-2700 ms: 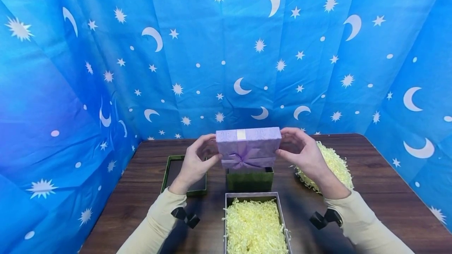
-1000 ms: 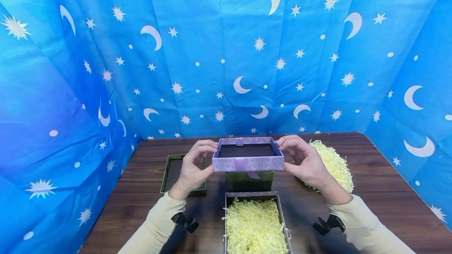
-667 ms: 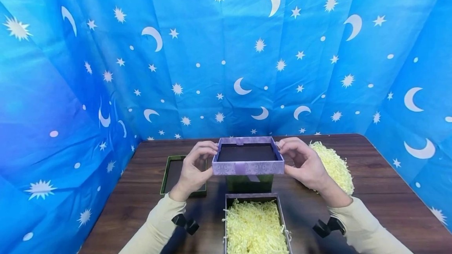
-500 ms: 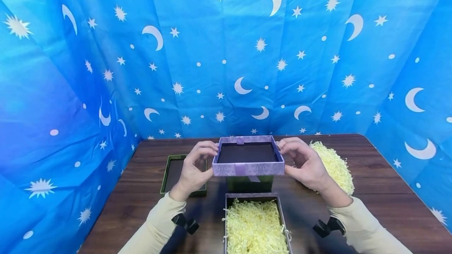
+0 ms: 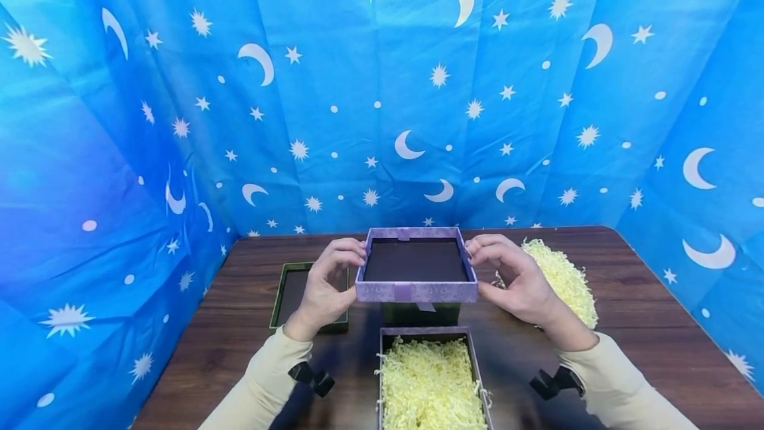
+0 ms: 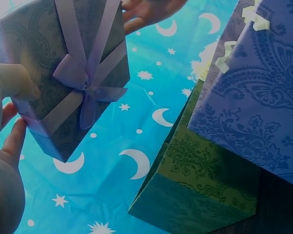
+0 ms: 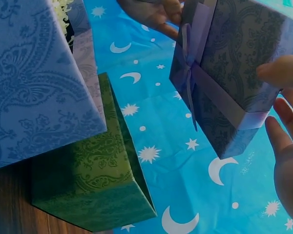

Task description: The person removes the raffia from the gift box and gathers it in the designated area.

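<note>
Both hands hold a purple box lid [image 5: 418, 292] in the air, its dark inner side turned up toward the head view. My left hand [image 5: 327, 284] grips the lid's left end, thumb on the underside and fingers at the rim. At the opposite end, my right hand [image 5: 518, 281] holds it the same way. A ribbon bow [image 6: 88, 88] shows on the lid's outer face in the left wrist view. Nearest me stands the purple box [image 6: 256, 102], filled with yellow shredded paper [image 5: 432, 383]. Behind it a green box [image 5: 420, 314] is partly hidden by the lid.
A green lid [image 5: 295, 290] with a dark inside lies on the table at left, behind my left hand. To the right, a heap of yellow shredded paper [image 5: 564, 284] sits behind my right hand. A blue star-and-moon cloth [image 5: 382, 85] hangs behind the wooden table [image 5: 644, 324].
The lid has been turned from showing its bowed face to showing its dark inside, and then tilted a little further. Both hands have kept their grip; the boxes have stayed put.
</note>
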Tool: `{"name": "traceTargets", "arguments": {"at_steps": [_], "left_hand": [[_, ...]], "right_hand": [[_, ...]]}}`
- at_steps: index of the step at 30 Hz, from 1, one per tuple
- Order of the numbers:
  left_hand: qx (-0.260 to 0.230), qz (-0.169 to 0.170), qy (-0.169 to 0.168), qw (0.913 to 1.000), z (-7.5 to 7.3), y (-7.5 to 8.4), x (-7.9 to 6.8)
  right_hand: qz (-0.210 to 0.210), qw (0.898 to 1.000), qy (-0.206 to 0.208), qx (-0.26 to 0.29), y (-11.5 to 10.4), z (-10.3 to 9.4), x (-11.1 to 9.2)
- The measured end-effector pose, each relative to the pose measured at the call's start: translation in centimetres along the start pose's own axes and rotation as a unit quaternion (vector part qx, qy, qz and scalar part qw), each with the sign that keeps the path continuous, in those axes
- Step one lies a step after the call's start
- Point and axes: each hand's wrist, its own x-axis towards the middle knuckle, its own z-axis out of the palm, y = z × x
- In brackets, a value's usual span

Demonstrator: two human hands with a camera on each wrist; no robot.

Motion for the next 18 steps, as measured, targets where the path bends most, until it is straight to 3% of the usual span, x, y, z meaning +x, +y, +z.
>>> {"name": "traceTargets", "arguments": {"at_steps": [6,9,14,18], "left_hand": [[0.013,0.004,0.000,0.9999,0.0,0.5,0.1],[0.020,0.005,0.001,0.9998,0.3,1.3,0.6],[0.028,0.004,-0.005,0.9996,0.8,2.4,1.5],[0.035,0.008,-0.005,0.9993,0.9,2.6,1.6]], "right_hand": [[0.020,1.000,0.019,0.001,-0.4,-0.1,0.4],[0.071,0.995,0.061,-0.018,-1.0,-0.1,0.4],[0.205,0.971,0.112,-0.044,-1.9,-0.2,0.5],[0.274,0.953,0.129,-0.007,-2.3,0.1,1.0]]}}
